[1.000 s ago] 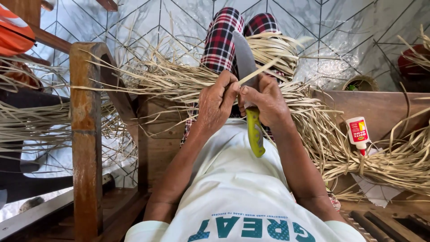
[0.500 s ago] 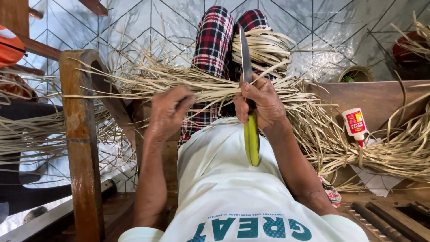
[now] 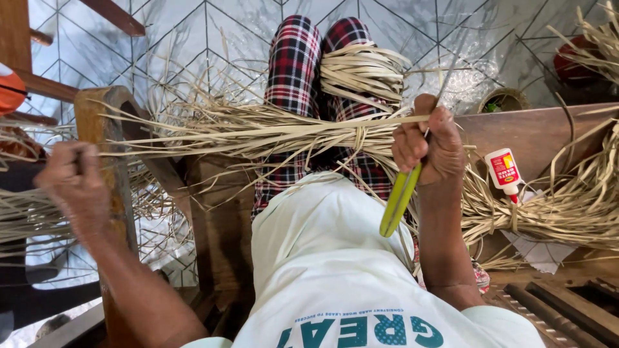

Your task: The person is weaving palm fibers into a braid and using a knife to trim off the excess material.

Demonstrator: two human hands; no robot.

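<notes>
A long pale straw strip (image 3: 258, 122) runs nearly level across the person's lap, its long axis stretched from one hand to the other. The left hand (image 3: 74, 183) is closed on its far end, pulled well out to the side beside a wooden chair post (image 3: 106, 161). The right hand (image 3: 432, 145) is clenched around a knife with a yellow-green handle (image 3: 400, 200), blade pointing up and away, and the strip's near end meets it just at the thumb, so this hand is the nearer one to the bundle.

Directly below the strip, between the hands, lies the tied bundle of straw (image 3: 309, 135) over plaid trousers (image 3: 293, 71), with a coiled hank (image 3: 361, 71) beyond it. Right of the knife hand, a small white glue bottle (image 3: 504, 173) stands on a wooden bench (image 3: 535, 132) among more loose straw (image 3: 567, 206). Stray fibres fan out beneath the strip and could snag it.
</notes>
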